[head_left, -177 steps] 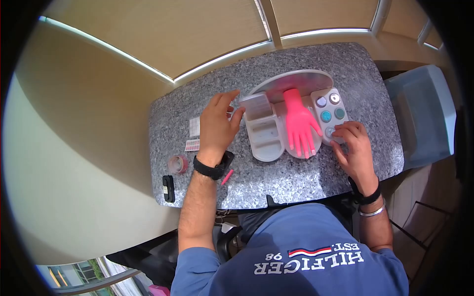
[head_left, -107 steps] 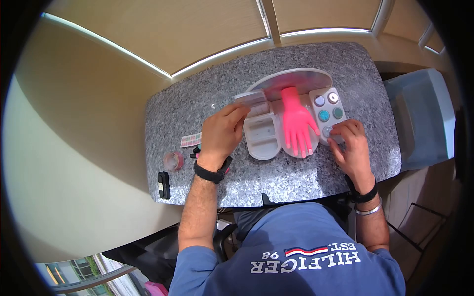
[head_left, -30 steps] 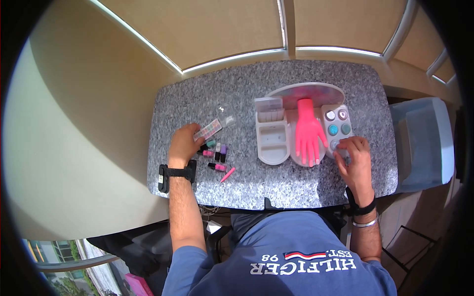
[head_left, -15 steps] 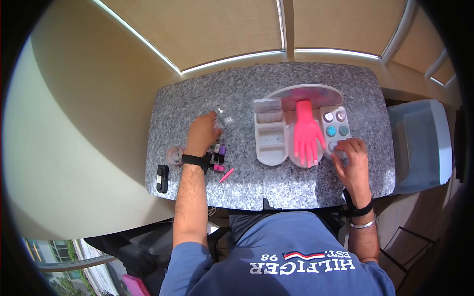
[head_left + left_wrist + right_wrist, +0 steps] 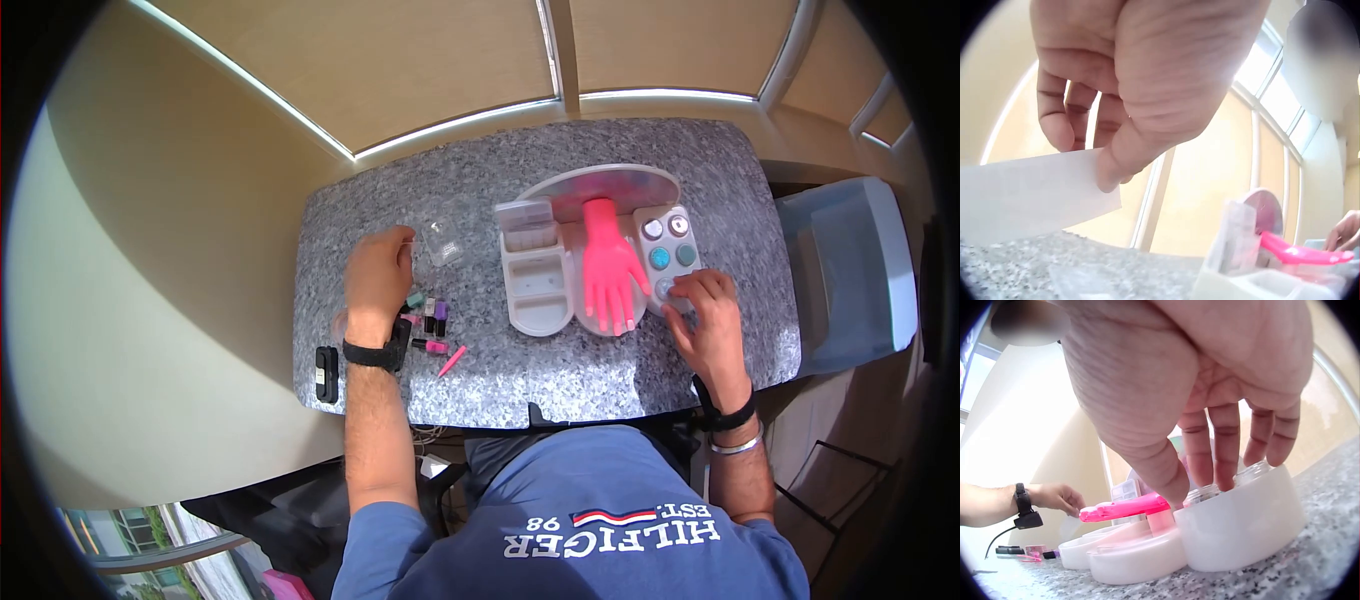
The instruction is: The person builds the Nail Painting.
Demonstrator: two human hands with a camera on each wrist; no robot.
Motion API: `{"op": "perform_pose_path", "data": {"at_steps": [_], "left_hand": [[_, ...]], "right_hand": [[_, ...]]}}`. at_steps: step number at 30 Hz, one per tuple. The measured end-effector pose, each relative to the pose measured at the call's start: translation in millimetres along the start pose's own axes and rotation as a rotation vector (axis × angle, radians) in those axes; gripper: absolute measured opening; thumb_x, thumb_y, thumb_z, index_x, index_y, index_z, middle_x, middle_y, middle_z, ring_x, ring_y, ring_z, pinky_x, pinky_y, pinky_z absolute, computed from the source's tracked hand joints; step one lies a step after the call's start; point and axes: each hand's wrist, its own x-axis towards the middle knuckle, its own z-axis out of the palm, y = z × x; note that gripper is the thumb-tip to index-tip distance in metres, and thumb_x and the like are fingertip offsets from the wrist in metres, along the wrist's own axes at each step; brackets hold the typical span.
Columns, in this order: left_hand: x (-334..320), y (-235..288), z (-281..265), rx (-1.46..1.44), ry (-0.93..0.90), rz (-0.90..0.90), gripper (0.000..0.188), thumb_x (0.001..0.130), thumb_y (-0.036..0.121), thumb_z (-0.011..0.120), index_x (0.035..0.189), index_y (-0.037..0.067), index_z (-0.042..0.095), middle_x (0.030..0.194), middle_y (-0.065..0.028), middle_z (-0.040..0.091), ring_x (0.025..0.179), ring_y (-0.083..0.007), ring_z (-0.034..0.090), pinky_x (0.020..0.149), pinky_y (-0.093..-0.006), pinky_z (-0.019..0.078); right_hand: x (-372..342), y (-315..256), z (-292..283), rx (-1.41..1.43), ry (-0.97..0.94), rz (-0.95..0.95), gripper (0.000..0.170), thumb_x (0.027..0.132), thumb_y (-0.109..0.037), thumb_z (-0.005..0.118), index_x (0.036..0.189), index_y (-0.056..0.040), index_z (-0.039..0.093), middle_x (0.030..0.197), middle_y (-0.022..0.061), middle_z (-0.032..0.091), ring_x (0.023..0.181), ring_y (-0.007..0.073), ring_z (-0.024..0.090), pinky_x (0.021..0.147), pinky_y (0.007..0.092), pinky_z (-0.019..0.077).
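Observation:
My left hand (image 5: 380, 270) pinches the corner of a thin white sheet (image 5: 1035, 190) between thumb and fingers, above the left side of the table. My right hand (image 5: 708, 305) reaches down to a small clear-lidded jar (image 5: 665, 288), thumb and fingertips around it in the white jar holder (image 5: 1235, 531). More jars, turquoise (image 5: 660, 258) and green (image 5: 686, 255) among them, sit in the same holder. Left of it, a pink practice hand (image 5: 608, 270) lies palm down in the white tray's middle section, beside a compartment section (image 5: 538, 280).
A clear plastic piece (image 5: 442, 243) lies past my left hand. Several nail polish bottles (image 5: 437, 312), a pink pen-shaped stick (image 5: 452, 361) and a black case (image 5: 327, 375) lie at the left front. A blue bin (image 5: 850, 280) stands right of the table.
My left hand has lifted the colour-patterned sheet from beside the bottles, gone toward the clear plastic piece, then drawn back left. My right hand has stayed at the jar.

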Motion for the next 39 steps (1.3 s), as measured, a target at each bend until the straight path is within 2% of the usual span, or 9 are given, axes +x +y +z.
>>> {"op": "perform_pose_path", "data": {"at_steps": [4, 8, 12, 16, 19, 28, 34, 37, 39], "left_hand": [[8, 51, -62, -0.165, 0.143, 0.121, 0.024, 0.094, -0.002, 0.078, 0.117, 0.005, 0.081, 0.104, -0.0130, 0.082, 0.090, -0.0282, 0.078, 0.080, -0.0389, 0.0623], [7, 83, -84, -0.494, 0.157, 0.086, 0.025, 0.098, -0.009, 0.076, 0.120, 0.003, 0.075, 0.099, -0.0028, 0.071, 0.085, -0.0102, 0.070, 0.076, -0.0276, 0.0597], [6, 88, -72, -0.700, 0.051, 0.041, 0.027, 0.099, -0.016, 0.064, 0.119, -0.001, 0.075, 0.103, -0.0062, 0.071, 0.084, -0.0111, 0.070, 0.071, -0.0245, 0.0599], [11, 104, -66, -0.735, 0.022, 0.079, 0.030, 0.096, -0.019, 0.058, 0.112, -0.005, 0.080, 0.108, -0.0106, 0.074, 0.082, -0.0157, 0.072, 0.073, -0.0288, 0.0633], [14, 101, -57, -0.654, 0.052, 0.177, 0.028, 0.096, -0.016, 0.063, 0.117, -0.005, 0.080, 0.108, -0.0111, 0.075, 0.082, -0.0163, 0.073, 0.074, -0.0310, 0.0635], [24, 112, -49, -0.462, 0.134, 0.037, 0.014, 0.091, 0.001, 0.088, 0.105, 0.004, 0.087, 0.103, -0.0089, 0.078, 0.077, -0.0152, 0.074, 0.064, -0.0285, 0.0552], [31, 105, -28, -0.370, 0.215, 0.162, 0.016, 0.093, 0.001, 0.087, 0.107, 0.007, 0.087, 0.097, -0.0064, 0.079, 0.077, -0.0149, 0.074, 0.062, -0.0289, 0.0550], [33, 107, -21, -0.346, 0.221, 0.174, 0.016, 0.092, 0.000, 0.086, 0.107, 0.007, 0.083, 0.099, -0.0072, 0.080, 0.080, -0.0187, 0.077, 0.063, -0.0312, 0.0585], [34, 107, -16, -0.312, 0.191, 0.228, 0.014, 0.092, 0.001, 0.083, 0.104, 0.008, 0.080, 0.099, -0.0080, 0.079, 0.083, -0.0267, 0.077, 0.067, -0.0373, 0.0606]], "right_hand": [[2, 1, 0, -0.003, -0.013, 0.012, 0.026, 0.081, -0.003, 0.087, 0.105, -0.0012, 0.076, 0.112, 0.0169, 0.076, 0.114, 0.0419, 0.068, 0.100, 0.0511, 0.0568], [3, -1, -1, -0.007, -0.017, 0.015, 0.026, 0.081, -0.003, 0.087, 0.105, -0.0014, 0.076, 0.110, 0.0166, 0.076, 0.114, 0.0417, 0.068, 0.099, 0.0505, 0.0572], [1, 0, 0, -0.010, -0.003, 0.009, 0.028, 0.080, -0.003, 0.088, 0.105, -0.0017, 0.076, 0.110, 0.0162, 0.076, 0.114, 0.0415, 0.067, 0.099, 0.0500, 0.0576], [0, 1, 0, -0.007, -0.004, -0.002, 0.030, 0.080, -0.003, 0.088, 0.107, -0.0018, 0.076, 0.111, 0.0157, 0.075, 0.115, 0.0411, 0.067, 0.099, 0.0500, 0.0577], [-1, 2, 0, -0.008, -0.008, -0.007, 0.031, 0.080, -0.003, 0.088, 0.108, -0.0018, 0.076, 0.112, 0.0156, 0.075, 0.116, 0.0408, 0.067, 0.100, 0.0498, 0.0578], [-1, 1, 0, -0.006, -0.008, -0.005, 0.031, 0.080, -0.003, 0.089, 0.108, -0.0013, 0.076, 0.112, 0.0159, 0.075, 0.117, 0.0409, 0.067, 0.100, 0.0500, 0.0581], [-1, 3, 1, -0.010, -0.010, -0.003, 0.030, 0.080, -0.004, 0.089, 0.107, -0.0010, 0.076, 0.113, 0.0157, 0.076, 0.117, 0.0408, 0.067, 0.100, 0.0502, 0.0584], [-1, 3, 1, -0.006, -0.011, -0.001, 0.030, 0.080, -0.004, 0.089, 0.107, -0.0010, 0.077, 0.113, 0.0156, 0.076, 0.117, 0.0407, 0.067, 0.100, 0.0501, 0.0586], [0, 2, 0, -0.001, -0.014, 0.008, 0.030, 0.080, -0.004, 0.089, 0.107, -0.0010, 0.077, 0.112, 0.0156, 0.076, 0.117, 0.0407, 0.067, 0.100, 0.0500, 0.0587]]}}
